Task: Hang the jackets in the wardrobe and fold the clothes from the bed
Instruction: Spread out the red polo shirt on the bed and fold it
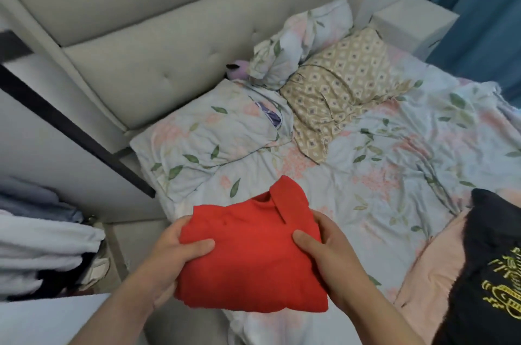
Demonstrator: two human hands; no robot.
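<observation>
Gripping a folded red polo shirt (251, 265) by both sides, the left hand (180, 254) and right hand (327, 257) held it over the near edge of the bed (380, 175); tilting it could spill the folds open. To the right lay a black garment (490, 246), farther off pillows (214, 130)

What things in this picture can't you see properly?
All in the head view:
1. The red shirt: its underside, and the fingers under it of the left hand and right hand, are hidden by the cloth.
2. The black garment: cut off by the right edge, and its yellow print is unreadable.
3. The purple thing: mostly hidden behind a floral pillow.
4. The pile of clothes: cut off by the left edge.
</observation>
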